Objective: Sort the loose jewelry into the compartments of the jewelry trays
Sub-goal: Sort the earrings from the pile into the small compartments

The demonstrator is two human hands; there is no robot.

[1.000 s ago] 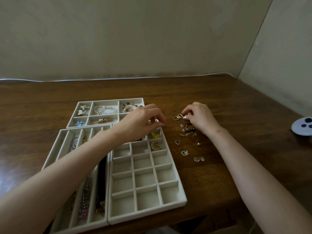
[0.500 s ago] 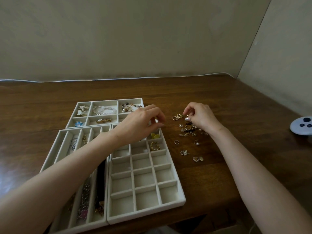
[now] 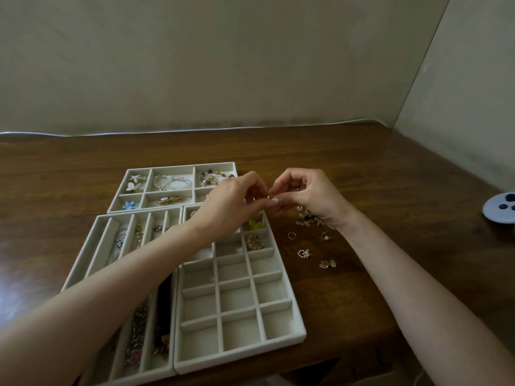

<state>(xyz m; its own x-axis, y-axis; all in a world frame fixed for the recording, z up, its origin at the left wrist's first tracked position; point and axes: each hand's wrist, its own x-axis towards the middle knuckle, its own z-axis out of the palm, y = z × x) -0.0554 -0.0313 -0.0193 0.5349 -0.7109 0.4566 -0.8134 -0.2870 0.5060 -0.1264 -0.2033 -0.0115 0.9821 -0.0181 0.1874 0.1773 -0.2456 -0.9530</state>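
- The right hand [image 3: 309,196] has lifted off the table [image 3: 362,162]. A second ago it was picking at small gold links at the 11 o'clock edge of the loose pile [image 3: 308,217].
- The left hand [image 3: 234,201], which was hovering over the top of the grid tray [image 3: 239,355], has moved towards 3 o'clock to meet it.
- Both hands are now closed by the fingertips on one small gold piece [image 3: 269,196]. The right hand pinches it between thumb and forefinger, and the left hand's curled fingers pinch it from the other side.
- The piece is held in the air just past the tray's 1 o'clock corner, in no compartment yet. It is too small to tell whether it is one link or two.
- My reading is that the hands are separating or fastening it before dropping it in.
- The nearest filled cells hold a yellow piece [image 3: 255,224] and pearl hoops [image 3: 255,242], with empty cells at their 6 o'clock.
- Much remains. At 3 o'clock of the tray lie the pile, a small hoop [image 3: 291,235], a pearl hoop [image 3: 325,235], a pearl ring [image 3: 303,253] and a gold pair [image 3: 327,264].
- The slotted tray [image 3: 92,246] at 9 o'clock and the upper tray [image 3: 172,165] at 11 o'clock already hold jewelry.
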